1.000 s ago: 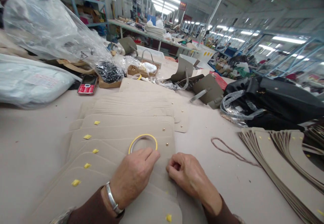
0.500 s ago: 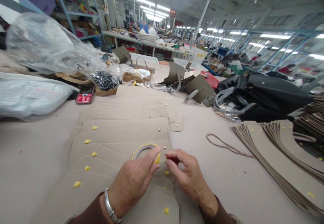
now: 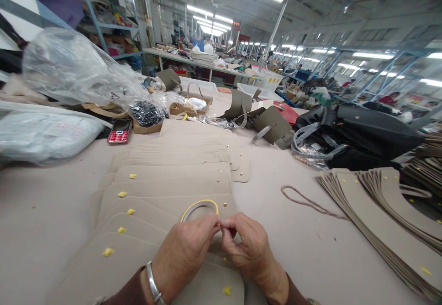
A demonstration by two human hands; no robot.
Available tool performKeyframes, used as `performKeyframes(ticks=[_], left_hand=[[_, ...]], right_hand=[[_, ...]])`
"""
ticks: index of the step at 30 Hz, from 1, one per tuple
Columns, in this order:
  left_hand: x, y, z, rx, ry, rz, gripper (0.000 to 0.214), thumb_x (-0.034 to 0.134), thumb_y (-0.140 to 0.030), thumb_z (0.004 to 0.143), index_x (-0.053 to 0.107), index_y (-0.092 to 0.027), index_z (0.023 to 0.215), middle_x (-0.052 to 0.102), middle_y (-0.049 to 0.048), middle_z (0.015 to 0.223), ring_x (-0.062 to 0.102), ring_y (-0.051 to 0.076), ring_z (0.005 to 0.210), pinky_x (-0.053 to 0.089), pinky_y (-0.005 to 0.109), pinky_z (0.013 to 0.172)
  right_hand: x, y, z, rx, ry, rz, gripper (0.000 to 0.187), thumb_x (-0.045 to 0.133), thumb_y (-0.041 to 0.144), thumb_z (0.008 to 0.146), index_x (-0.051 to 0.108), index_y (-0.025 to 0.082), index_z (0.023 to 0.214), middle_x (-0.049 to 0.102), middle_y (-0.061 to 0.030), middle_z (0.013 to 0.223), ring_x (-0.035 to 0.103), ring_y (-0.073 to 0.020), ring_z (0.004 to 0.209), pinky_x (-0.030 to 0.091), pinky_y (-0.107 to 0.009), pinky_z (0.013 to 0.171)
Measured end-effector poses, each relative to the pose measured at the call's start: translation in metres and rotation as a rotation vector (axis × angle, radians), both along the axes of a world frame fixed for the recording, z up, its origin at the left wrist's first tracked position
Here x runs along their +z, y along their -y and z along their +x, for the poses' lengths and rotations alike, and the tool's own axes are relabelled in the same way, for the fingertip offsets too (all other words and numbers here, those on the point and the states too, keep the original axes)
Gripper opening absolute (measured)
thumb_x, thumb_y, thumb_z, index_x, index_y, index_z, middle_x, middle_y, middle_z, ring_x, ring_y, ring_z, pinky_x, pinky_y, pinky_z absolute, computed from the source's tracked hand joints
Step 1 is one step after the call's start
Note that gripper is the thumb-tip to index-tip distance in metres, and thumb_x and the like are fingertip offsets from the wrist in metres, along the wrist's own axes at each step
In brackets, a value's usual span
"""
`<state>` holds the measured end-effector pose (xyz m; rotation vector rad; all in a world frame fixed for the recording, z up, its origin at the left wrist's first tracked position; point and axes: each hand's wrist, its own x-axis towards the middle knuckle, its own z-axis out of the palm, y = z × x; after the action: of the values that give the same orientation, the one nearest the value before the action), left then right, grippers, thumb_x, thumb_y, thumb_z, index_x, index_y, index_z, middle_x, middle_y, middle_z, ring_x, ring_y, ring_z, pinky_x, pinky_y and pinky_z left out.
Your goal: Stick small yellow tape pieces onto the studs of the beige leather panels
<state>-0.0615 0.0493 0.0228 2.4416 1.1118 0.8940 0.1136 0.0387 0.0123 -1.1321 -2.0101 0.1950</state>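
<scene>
Looking down through the head camera, I am seeing two hands meeting over a fanned row of beige leather panels [image 3: 165, 187] that are overlapping too closely for an exact count. The left hand [image 3: 183, 254], wearing one silver bracelet [image 3: 152, 283], and the right hand [image 3: 247, 247] are pinching their fingertips together on something too small for me to make out. One yellow tape ring [image 3: 199, 205] is lying flat on a panel just beyond those fingertips, its near edge hiding behind them. Six small yellow tabs [image 3: 122, 194] are sitting on the panels, five down the left side and one near the wrists, and brass studs [image 3: 218, 180] are dotting the right edges. One brown cord loop [image 3: 304, 201] is lying on the table [image 3: 44, 204] to the right, near a second fan of panels [image 3: 380, 213]. Farther back, one clear bag [image 3: 147, 112] is holding dark small parts, one cardboard tray [image 3: 188, 107] is holding pale items, and one red keypad phone [image 3: 119, 133] is showing markings too small to read.
</scene>
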Motion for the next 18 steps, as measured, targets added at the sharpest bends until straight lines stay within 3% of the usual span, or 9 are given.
performKeyframes(ticks=[3, 8, 14, 18], left_hand=[[-0.001, -0.004, 0.001, 0.021, -0.04, 0.039, 0.025, 0.032, -0.015, 0.097, 0.053, -0.02, 0.082, 0.057, -0.0003, 0.066, 0.057, 0.015, 0.056, 0.04, 0.024, 0.05], [-0.008, -0.009, 0.005, 0.043, -0.053, 0.143, 0.025, 0.034, -0.013, 0.095, 0.054, -0.019, 0.081, 0.054, 0.0012, 0.066, 0.053, 0.015, 0.057, 0.037, 0.025, 0.05], [-0.015, -0.006, 0.008, 0.04, 0.015, 0.19, 0.02, 0.037, -0.009, 0.094, 0.054, -0.019, 0.087, 0.052, 0.0, 0.065, 0.05, 0.016, 0.057, 0.038, 0.026, 0.052], [-0.022, -0.008, 0.012, 0.083, -0.242, 0.158, 0.013, 0.049, -0.011, 0.091, 0.052, -0.02, 0.082, 0.056, 0.0011, 0.072, 0.053, 0.019, 0.063, 0.042, 0.029, 0.054]], right_hand=[[0.006, -0.002, -0.002, -0.051, -0.098, -0.129, 0.016, 0.051, 0.01, 0.08, 0.064, 0.019, 0.075, 0.062, -0.001, 0.063, 0.057, -0.0133, 0.055, 0.045, -0.023, 0.056], [0.015, -0.011, -0.011, -0.116, -0.504, -0.699, 0.015, 0.058, 0.025, 0.08, 0.063, 0.017, 0.069, 0.057, 0.0033, 0.051, 0.053, -0.0101, 0.042, 0.042, -0.019, 0.043], [0.0, -0.033, 0.004, -0.265, -0.683, -0.851, 0.022, 0.068, 0.036, 0.072, 0.062, 0.015, 0.068, 0.057, 0.0038, 0.048, 0.053, -0.0101, 0.04, 0.044, -0.019, 0.04], [-0.008, -0.043, 0.022, -0.214, -0.712, -0.966, 0.036, 0.073, 0.046, 0.07, 0.067, 0.012, 0.075, 0.062, 0.0006, 0.055, 0.057, -0.0099, 0.044, 0.048, -0.02, 0.045]])
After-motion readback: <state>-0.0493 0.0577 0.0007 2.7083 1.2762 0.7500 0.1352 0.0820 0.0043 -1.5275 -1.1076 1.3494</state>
